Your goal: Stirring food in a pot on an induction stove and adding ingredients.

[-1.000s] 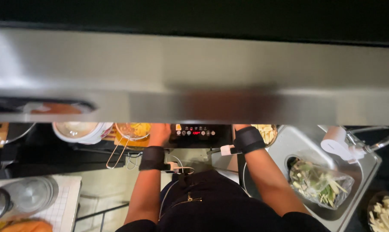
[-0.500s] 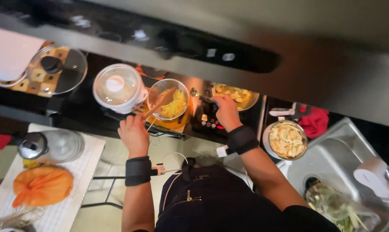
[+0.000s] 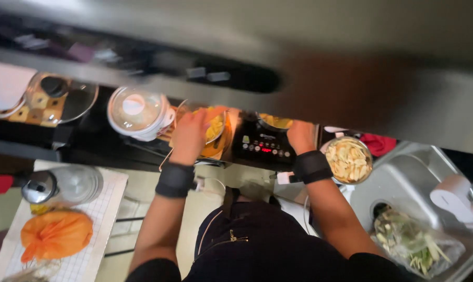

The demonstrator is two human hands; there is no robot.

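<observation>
Glass bowl [image 3: 207, 125] of yellow food sits under the left hand [image 3: 192, 130], fingers spread flat on it; right hand [image 3: 300, 137], grip unclear, rests by the black induction cooktop [image 3: 262, 146] on the dark counter [image 3: 90, 143].

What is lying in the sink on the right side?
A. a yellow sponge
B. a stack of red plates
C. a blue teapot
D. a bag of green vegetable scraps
D: inside the sink lies a clear bag of green vegetable scraps, beside a steel bowl of pale sliced food on its edge.
</observation>
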